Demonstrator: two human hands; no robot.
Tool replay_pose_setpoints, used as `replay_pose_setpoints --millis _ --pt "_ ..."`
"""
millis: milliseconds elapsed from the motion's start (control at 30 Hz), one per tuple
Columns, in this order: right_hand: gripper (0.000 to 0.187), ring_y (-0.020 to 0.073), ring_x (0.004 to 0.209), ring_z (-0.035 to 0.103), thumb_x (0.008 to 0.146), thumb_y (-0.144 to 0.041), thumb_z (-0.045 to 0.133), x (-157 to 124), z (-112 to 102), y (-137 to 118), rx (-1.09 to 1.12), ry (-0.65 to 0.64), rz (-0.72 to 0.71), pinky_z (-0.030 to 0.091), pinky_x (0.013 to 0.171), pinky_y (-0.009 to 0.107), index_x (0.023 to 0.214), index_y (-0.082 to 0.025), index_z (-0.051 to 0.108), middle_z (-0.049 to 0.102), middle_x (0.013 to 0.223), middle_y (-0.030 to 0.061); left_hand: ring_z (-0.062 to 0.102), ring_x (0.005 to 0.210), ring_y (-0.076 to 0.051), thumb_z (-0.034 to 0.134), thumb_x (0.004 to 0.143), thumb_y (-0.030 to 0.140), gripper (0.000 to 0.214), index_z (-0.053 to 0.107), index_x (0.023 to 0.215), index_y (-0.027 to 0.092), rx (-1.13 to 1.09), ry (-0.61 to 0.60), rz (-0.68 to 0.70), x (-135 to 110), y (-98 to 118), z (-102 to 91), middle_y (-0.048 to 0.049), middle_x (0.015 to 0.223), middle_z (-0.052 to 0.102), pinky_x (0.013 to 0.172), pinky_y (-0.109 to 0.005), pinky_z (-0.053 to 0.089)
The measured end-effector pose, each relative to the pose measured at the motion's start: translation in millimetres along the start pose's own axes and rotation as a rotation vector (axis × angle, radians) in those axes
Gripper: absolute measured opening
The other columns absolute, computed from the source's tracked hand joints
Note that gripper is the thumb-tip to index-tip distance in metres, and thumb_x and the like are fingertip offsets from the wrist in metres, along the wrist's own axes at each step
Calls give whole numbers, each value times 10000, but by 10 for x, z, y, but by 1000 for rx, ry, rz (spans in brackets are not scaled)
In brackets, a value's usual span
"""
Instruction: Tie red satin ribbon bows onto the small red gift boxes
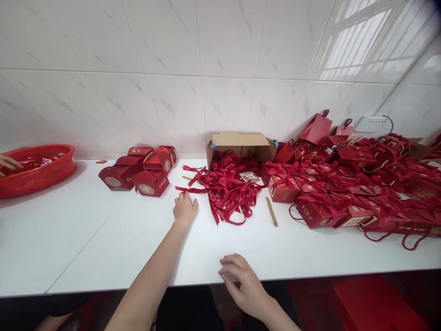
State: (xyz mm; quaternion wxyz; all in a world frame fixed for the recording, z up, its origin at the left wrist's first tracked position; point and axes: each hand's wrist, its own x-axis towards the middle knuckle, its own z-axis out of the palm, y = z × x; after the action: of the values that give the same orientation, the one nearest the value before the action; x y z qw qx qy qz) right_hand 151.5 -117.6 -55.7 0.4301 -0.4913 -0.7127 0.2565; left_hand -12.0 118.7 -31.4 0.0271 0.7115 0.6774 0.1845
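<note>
My left hand (185,209) reaches over the white table, back of the hand up, thumb apart from the bent fingers. Its fingertips are at the loose end of a red ribbon (191,189); whether they touch it I cannot tell. This ribbon belongs to a tangled heap of red ribbons (229,186) spilling from a cardboard box (237,139) lying on its side. Left of the heap stand several red gift boxes (151,183) with gold print and no ribbon. Over the table's front edge hovers my right hand (243,280), empty, fingers loosely bent and apart.
Many red boxes with ribbons (320,211) crowd the table's right side. A thin tan strip (272,212) lies before them. At far left another person's hand (9,162) is in a red basin (41,179). A white device (374,124) sits against the tiled wall.
</note>
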Motion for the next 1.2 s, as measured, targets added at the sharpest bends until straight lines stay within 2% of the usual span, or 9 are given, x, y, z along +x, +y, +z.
replay_pose_setpoints --millis 133,267,500,600,800,967,1067,1133,1200 --pt "272 206 1053 554 789 -56 508 -9 -8 19 9 14 16 471 925 386 950 -236 631 613 1074 62 445 1140 -355 355 875 343 382 623 1042 127 28 2 0 -53 -104 -1 -190 1237 515 849 -457 437" --pt "272 212 1020 561 782 -47 505 -7 24 18 -28 34 -21 458 930 415 934 -235 631 619 1047 59 279 1312 -362 366 882 350 435 510 1241 153 62 -23 17 -38 -178 14 -141 1444 366 1001 -533 295" --pt "252 209 1006 562 791 -57 501 -14 19 15 -34 41 -39 472 905 401 921 -231 629 618 1029 63 423 1232 -319 325 902 292 451 449 1309 141 110 -101 59 -161 -157 -46 -170 1314 505 976 -498 327" --pt "248 208 999 564 789 -59 501 -16 12 19 -30 43 -39 478 891 393 920 -226 630 619 1025 66 559 1032 -292 327 892 240 430 490 1270 117 129 -85 90 -461 -160 -175 -161 1100 596 856 -421 416" --pt "240 217 1003 563 784 -62 519 -11 6 44 -37 12 -53 465 904 417 900 -231 643 629 1017 63 582 844 -277 287 906 241 379 651 968 151 134 -5 60 -1249 -413 -352 -117 867 596 718 -395 441" --pt "249 214 1011 568 808 -81 505 -13 -4 32 13 17 -58 464 912 416 951 -246 624 631 1023 61 567 862 -264 428 869 315 242 652 849 225 -160 143 154 -1920 -547 -281 -89 841 611 765 -400 455" --pt "365 234 1180 483 828 -139 519 -24 -17 -62 74 15 -107 415 992 428 1173 -259 528 551 1217 96 571 863 -258 451 858 305 192 638 839 261 -321 -28 216 -2241 -394 -370 -73 847 625 799 -431 458" --pt "539 258 1281 390 813 -207 575 -33 -19 -167 101 -85 -186 338 1060 456 1321 -262 403 468 1336 110 584 863 -232 437 871 296 181 612 835 267 -494 -268 287 -2374 -234 -538 -64 879 636 787 -378 483" --pt "658 256 1227 453 790 -262 618 -44 -4 -284 137 -225 -205 344 1054 443 1381 -265 330 515 1294 103 602 788 -201 404 889 298 192 590 856 264 -642 -497 311 -2434 -95 -752 -53 853 646 734 -317 505"
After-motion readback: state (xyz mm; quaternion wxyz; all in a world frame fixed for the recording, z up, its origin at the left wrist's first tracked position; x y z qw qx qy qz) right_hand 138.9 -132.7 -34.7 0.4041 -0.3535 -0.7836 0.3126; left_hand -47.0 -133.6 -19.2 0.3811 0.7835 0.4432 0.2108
